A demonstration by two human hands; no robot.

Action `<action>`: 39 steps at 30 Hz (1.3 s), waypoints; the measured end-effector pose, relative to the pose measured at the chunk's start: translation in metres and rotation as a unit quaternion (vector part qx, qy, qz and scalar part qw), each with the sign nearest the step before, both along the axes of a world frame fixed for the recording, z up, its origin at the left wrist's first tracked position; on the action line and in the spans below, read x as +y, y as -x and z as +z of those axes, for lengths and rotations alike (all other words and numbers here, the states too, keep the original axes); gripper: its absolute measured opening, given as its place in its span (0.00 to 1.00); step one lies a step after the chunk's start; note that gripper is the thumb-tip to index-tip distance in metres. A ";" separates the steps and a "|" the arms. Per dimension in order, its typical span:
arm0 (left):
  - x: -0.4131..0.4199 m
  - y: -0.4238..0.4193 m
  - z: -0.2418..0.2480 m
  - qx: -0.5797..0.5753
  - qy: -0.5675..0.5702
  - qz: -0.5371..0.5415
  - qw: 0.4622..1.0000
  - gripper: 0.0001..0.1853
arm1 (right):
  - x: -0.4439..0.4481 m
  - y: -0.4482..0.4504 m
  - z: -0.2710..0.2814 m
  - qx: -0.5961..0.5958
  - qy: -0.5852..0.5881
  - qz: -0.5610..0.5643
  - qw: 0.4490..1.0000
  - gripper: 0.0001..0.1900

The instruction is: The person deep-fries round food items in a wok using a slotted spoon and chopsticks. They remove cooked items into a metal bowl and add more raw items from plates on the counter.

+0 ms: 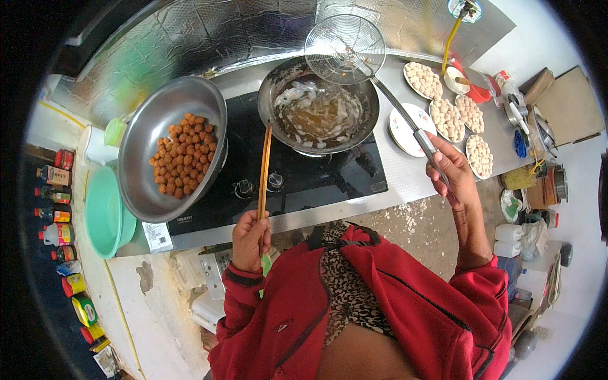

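Note:
My left hand (251, 237) grips a pair of long wooden chopsticks (265, 173), whose tips rest at the left rim of a dark wok (368, 111). Foamy oil (327, 114) fills the wok's bottom. In my right hand (456, 175) is the metal handle of a wire spider strainer (346, 47), held over the wok's back edge; its basket holds only small crumbs. Left of the wok, a large metal bowl (142, 142) holds many browned fried balls (185, 159). Plates of pale raw pieces (446, 121) stand to the right, around a stack of patterned plates (411, 130).
The wok is on a black glass gas hob (327, 175) with two knobs. Green plastic basins (102, 213) stand at the counter's left end. At the back right are a white bowl (453, 78) and a red container (477, 95). Foil (275, 28) covers the wall behind.

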State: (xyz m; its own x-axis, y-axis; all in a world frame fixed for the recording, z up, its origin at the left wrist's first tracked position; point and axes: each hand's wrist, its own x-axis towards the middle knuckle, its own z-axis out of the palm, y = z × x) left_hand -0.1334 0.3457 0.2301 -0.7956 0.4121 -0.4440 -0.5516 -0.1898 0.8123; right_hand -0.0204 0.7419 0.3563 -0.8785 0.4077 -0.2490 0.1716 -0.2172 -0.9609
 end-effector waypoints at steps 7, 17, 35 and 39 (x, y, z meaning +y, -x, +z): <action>-0.001 -0.003 0.005 -0.008 0.012 0.000 1.000 0.08 | -0.003 -0.002 -0.001 0.001 -0.007 0.000 1.000 0.23; -0.006 -0.006 0.003 -0.006 0.008 0.005 1.000 0.09 | -0.004 0.004 -0.011 -0.052 -0.047 0.001 0.998 0.23; -0.010 -0.011 0.009 -0.005 0.019 0.036 0.999 0.09 | -0.003 0.058 -0.048 -0.150 -0.270 0.048 0.950 0.24; -0.011 -0.012 0.009 -0.004 0.017 0.037 0.999 0.08 | -0.011 0.061 -0.048 -0.139 -0.253 0.069 0.955 0.23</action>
State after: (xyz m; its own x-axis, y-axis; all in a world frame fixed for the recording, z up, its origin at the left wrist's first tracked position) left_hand -0.1217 0.3348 0.2389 -0.8196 0.3370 -0.4634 -0.5436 -0.2014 0.8148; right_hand -0.0814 0.7306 0.3086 -0.8615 0.4226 -0.2815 0.4279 0.3058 -0.8505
